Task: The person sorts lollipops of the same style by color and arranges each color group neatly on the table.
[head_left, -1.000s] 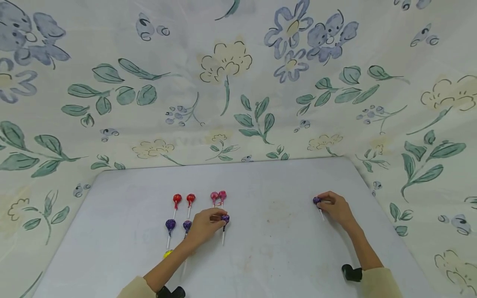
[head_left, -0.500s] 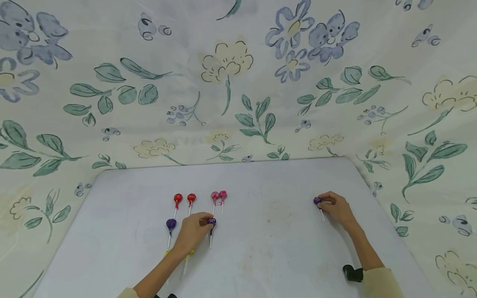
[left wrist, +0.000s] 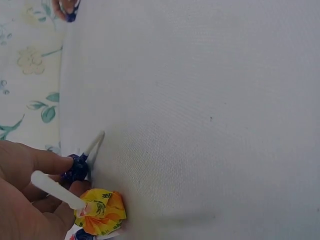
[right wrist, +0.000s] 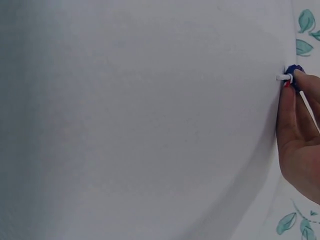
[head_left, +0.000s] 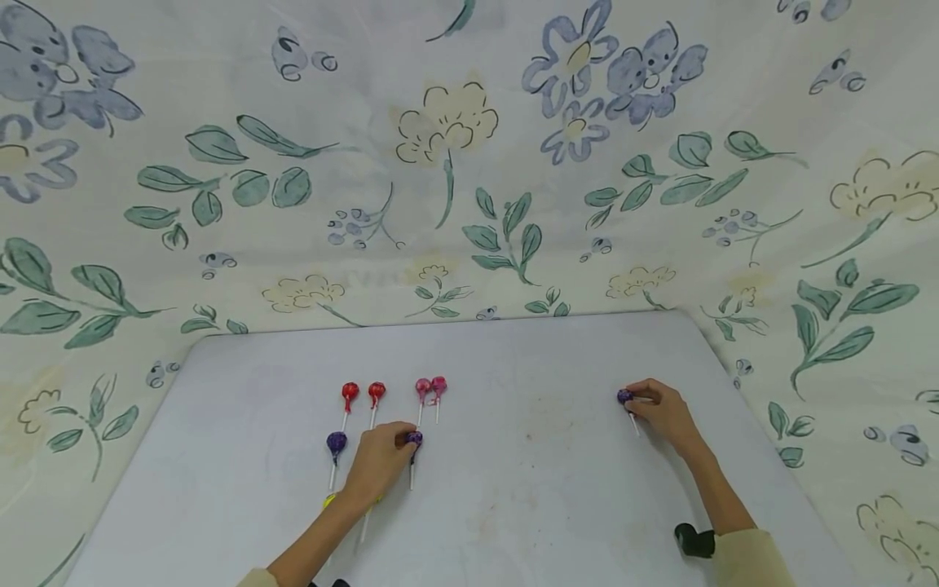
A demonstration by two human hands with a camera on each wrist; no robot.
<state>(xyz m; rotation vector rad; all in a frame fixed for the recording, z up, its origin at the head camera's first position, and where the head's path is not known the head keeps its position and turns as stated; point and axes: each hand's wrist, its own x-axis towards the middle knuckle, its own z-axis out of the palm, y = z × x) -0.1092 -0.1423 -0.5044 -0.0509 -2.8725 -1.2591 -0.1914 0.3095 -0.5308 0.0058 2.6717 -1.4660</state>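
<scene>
Lining up lollipops by colour: left hand (head_left: 377, 463) pinching purple lollipop (head_left: 414, 439) beside its mates; right hand (head_left: 663, 412) clamped on another purple lollipop (head_left: 624, 396). Next, probably release, square stick.

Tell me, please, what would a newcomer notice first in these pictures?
Probably the lollipops lined up in rows on the white table: two red and two pink at the back. The left hand pinches a purple lollipop in front of the pink pair, while the right hand holds another purple one far to the right.
</scene>
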